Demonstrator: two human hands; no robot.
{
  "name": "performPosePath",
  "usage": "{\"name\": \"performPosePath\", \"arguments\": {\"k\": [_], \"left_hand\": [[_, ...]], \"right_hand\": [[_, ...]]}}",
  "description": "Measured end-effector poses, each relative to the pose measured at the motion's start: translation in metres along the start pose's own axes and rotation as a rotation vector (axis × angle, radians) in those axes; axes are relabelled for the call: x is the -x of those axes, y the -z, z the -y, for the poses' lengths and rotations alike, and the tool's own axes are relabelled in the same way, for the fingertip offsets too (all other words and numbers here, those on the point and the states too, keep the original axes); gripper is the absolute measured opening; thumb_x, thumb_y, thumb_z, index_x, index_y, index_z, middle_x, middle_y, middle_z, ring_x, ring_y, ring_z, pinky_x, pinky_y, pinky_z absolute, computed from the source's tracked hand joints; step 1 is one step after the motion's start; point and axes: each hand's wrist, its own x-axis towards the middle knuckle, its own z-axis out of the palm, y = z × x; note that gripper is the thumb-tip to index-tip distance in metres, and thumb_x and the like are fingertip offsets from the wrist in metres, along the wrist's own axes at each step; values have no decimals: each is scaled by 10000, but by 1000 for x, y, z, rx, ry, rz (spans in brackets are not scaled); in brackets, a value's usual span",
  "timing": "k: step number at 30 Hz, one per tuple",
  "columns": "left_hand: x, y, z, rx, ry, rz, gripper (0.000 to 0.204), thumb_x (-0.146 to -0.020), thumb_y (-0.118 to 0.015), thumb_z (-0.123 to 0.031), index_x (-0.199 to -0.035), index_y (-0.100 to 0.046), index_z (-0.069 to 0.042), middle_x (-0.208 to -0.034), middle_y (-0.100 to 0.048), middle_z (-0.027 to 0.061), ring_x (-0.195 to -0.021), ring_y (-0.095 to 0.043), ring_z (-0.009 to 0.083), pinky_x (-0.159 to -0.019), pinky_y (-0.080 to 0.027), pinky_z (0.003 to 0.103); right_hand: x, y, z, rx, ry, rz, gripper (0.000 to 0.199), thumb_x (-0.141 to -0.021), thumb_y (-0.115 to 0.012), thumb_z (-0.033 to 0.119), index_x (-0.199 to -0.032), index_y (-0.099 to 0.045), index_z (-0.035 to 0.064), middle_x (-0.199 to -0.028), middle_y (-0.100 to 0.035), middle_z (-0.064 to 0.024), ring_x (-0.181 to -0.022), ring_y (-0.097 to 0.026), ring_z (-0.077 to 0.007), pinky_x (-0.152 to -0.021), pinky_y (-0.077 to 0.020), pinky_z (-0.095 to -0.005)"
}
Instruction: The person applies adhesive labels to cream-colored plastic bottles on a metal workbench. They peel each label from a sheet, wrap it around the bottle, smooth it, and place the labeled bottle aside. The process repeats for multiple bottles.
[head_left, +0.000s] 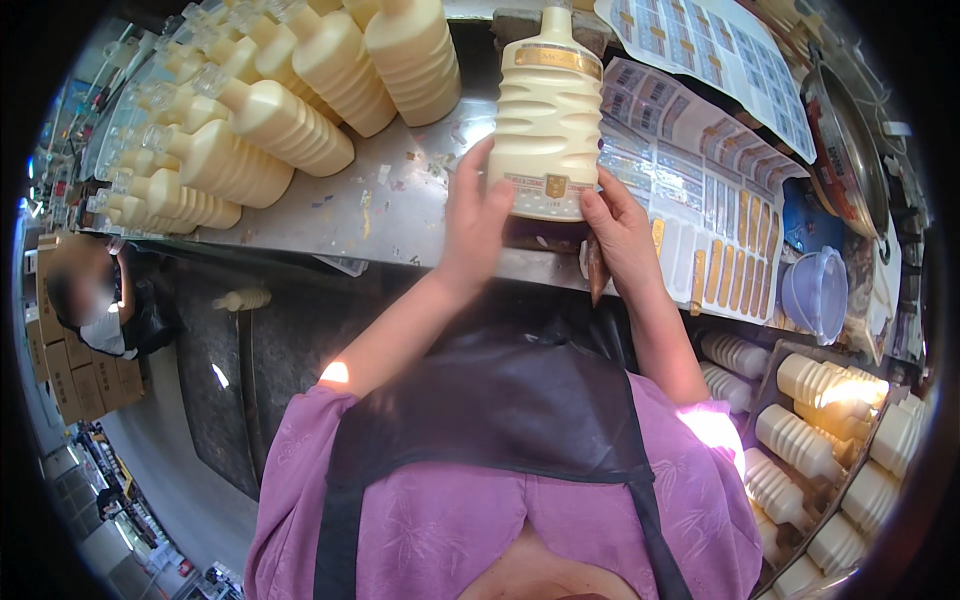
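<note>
A cream plastic bottle (pixel 548 130) with a rippled body lies tilted in front of me, neck pointing away. It has a gold label near its shoulder and another label low on its face. My left hand (pixel 474 215) is closed against its lower left side, fingers partly hidden behind it. My right hand (pixel 624 225) grips the lower right side, thumb at the bottle's edge. A brown pointed tool (pixel 597 272) sticks out below the right palm, its upper part hidden. Beside that hand lies a label sheet (pixel 680 180) with gold strips.
Many cream bottles (pixel 330 65) stand on the metal bench (pixel 385 195) at the left. Another label sheet (pixel 720 70) lies farther back. At right are a blue bucket (pixel 814 292), a round metal pan (pixel 850 140) and crated bottles (pixel 800 440). Another person (pixel 100 300) sits at far left.
</note>
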Motion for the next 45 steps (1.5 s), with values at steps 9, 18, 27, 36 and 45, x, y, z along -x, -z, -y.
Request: {"name": "performPosePath", "arguments": {"k": [9, 18, 27, 36, 45], "left_hand": [[2, 17, -5, -360, -237, 99, 944, -740, -882, -316, -1496, -433, 27, -1189, -639, 195, -1063, -574, 326, -968, -457, 398], [-1, 16, -20, -701, -398, -49, 913, -589, -946, -342, -1382, -611, -36, -875, -600, 133, -793, -494, 298, -739, -439, 403], [0, 19, -19, -715, -361, -38, 874, -626, -929, -291, -1396, -600, -42, -887, -613, 143, -795, -498, 315, -741, -440, 412], [-3, 33, 0, -416, -107, 108, 794, -787, -843, -183, -1503, -511, -91, -1111, -670, 166, -996, -543, 316, -952, -456, 396], [-3, 33, -3, -337, 11, 191, 711, -899, -727, -114, -1549, -446, -63, -1295, -646, 129, -1145, -535, 267, -1089, -387, 361]], "right_hand": [[10, 15, 25, -49, -77, -89, 480, -1115, -462, 332, -1385, -583, -46, -749, -526, 53, -588, -440, -16, -534, -353, -174], [5, 7, 19, -170, -206, -118, 511, -1118, -435, 375, -1374, -588, -41, -739, -548, 33, -502, -433, -34, -450, -338, -186], [8, 6, 30, -154, -246, -85, 430, -1045, -509, 191, -1392, -576, -53, -736, -550, 12, -504, -448, -52, -446, -330, -193], [19, 5, 53, -201, -238, -9, 524, -913, -490, 10, -1426, -541, -83, -719, -551, 4, -514, -456, -53, -449, -343, -198], [22, 14, 49, -202, -164, 92, 512, -898, -525, 44, -1397, -609, -30, -783, -559, 33, -731, -504, -47, -691, -417, -189]]}}
